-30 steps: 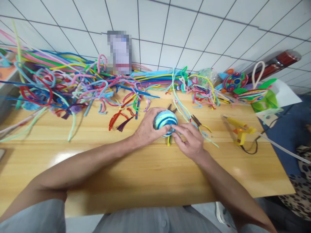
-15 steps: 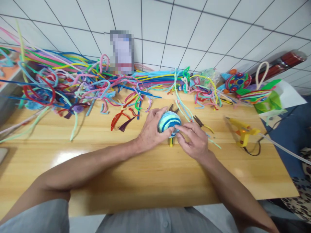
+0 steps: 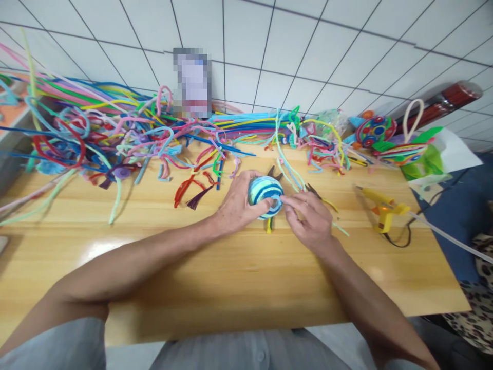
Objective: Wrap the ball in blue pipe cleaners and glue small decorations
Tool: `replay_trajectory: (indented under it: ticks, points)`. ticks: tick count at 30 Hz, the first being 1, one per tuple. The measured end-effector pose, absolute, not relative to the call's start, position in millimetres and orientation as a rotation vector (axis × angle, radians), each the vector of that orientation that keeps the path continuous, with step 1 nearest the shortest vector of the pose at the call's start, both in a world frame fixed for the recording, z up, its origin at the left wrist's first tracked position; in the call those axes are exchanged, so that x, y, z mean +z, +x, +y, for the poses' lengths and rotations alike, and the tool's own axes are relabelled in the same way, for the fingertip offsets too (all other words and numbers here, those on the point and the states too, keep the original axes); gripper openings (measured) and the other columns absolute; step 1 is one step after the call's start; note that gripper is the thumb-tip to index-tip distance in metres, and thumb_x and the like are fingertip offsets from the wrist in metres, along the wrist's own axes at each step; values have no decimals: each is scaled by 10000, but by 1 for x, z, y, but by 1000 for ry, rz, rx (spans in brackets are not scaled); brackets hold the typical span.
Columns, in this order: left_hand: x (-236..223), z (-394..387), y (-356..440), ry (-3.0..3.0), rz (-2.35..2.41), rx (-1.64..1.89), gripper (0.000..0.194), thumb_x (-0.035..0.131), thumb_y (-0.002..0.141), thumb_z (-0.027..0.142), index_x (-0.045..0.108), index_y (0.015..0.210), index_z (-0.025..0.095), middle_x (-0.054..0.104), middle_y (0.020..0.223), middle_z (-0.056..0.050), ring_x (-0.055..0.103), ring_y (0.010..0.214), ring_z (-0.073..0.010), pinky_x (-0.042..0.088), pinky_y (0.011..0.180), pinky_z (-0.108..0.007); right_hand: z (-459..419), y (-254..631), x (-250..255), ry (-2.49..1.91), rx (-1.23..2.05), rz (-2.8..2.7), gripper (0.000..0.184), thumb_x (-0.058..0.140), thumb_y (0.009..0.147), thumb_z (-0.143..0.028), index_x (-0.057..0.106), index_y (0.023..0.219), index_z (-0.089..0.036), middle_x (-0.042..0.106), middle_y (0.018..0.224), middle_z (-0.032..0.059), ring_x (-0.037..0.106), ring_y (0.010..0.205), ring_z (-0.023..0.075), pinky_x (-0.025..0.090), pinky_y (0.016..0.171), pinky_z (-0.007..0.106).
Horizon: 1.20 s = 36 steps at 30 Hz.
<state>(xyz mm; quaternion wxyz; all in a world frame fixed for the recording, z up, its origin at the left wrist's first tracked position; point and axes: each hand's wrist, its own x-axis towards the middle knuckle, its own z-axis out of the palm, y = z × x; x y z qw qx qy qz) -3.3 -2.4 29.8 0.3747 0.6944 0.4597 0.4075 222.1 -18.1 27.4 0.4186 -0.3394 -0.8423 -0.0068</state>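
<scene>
My left hand (image 3: pixel 236 203) is wrapped round a blue, white and pale green striped ball (image 3: pixel 264 190) wound from pipe cleaners, holding it just above the wooden table (image 3: pixel 215 267). My right hand (image 3: pixel 310 218) presses its fingertips against the ball's right side, fingers pinched together on the winding. A pale green pipe cleaner (image 3: pixel 290 172) trails from the ball toward the back of the table. A small yellow piece (image 3: pixel 268 225) shows under the ball.
A big tangle of coloured pipe cleaners (image 3: pixel 108 133) lies along the back and left. Pliers (image 3: pixel 319 195) lie right of my hands. A yellow glue gun (image 3: pixel 381 208) with its cord sits further right. Finished coloured balls (image 3: pixel 375 129) and green paper are at the back right.
The ball has turned a little in my left hand, and my right fingertips have shifted along its right side. Both hands stay in the same spot.
</scene>
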Motion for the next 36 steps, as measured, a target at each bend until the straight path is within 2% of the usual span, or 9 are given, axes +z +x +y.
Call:
replay_trajectory:
  ticks: [6,12,26,36]
  points:
    - [23,-4,-2,1758,1157,1105,533,712,867,439,477,1288,213,615,1311,-123,598,1242,-285,493,1089,-466,-23,220,29,-855,-54,-2139,489,616,931,-32,694,1350,-271,745,988,56,713,842,184,589,767,312]
    - [20,-7,-2,1848,1166,1142,535,670,916,456,497,1361,214,592,1376,-129,535,1344,-296,409,1188,-489,-29,216,30,-890,56,-2085,459,609,946,-37,712,1337,-255,750,1007,62,733,888,178,614,801,309]
    - [23,-4,-2,1826,1132,1149,427,650,937,449,511,1268,217,617,1269,-97,576,1247,-265,452,1128,-444,-33,213,34,-897,-4,-2154,540,576,918,-19,686,1390,-259,740,1002,63,718,875,190,605,782,317]
    - [23,-5,-2,1775,1137,1127,435,663,912,421,491,1263,229,600,1260,-91,580,1201,-258,480,1084,-438,-35,214,35,-896,-6,-2154,525,559,916,-10,694,1358,-257,728,983,56,713,866,187,603,779,312]
